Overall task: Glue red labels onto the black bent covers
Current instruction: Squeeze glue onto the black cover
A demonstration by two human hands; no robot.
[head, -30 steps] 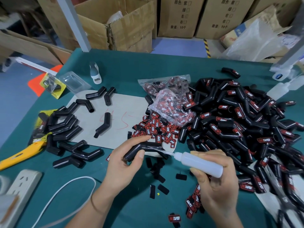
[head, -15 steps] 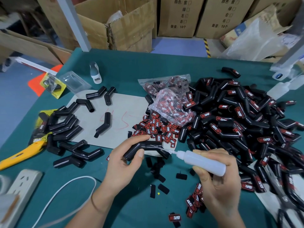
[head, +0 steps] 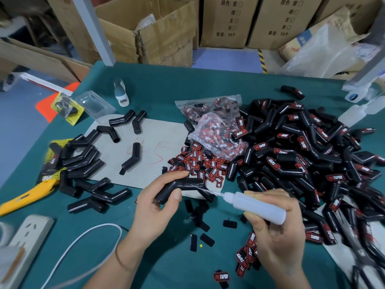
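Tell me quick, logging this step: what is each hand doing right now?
Left hand: grips a black bent cover.
Right hand: grips the glue bottle, nozzle at the cover.

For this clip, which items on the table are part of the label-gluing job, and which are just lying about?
Job: left hand gripping a bent cover; right hand holding the glue bottle; loose red labels; labelled covers pile; unlabelled covers.

Lying about: yellow utility knife; power strip; white cable.

A yellow utility knife and a white power strip are seen at the surface's left edge. Cardboard boxes are stacked behind it.
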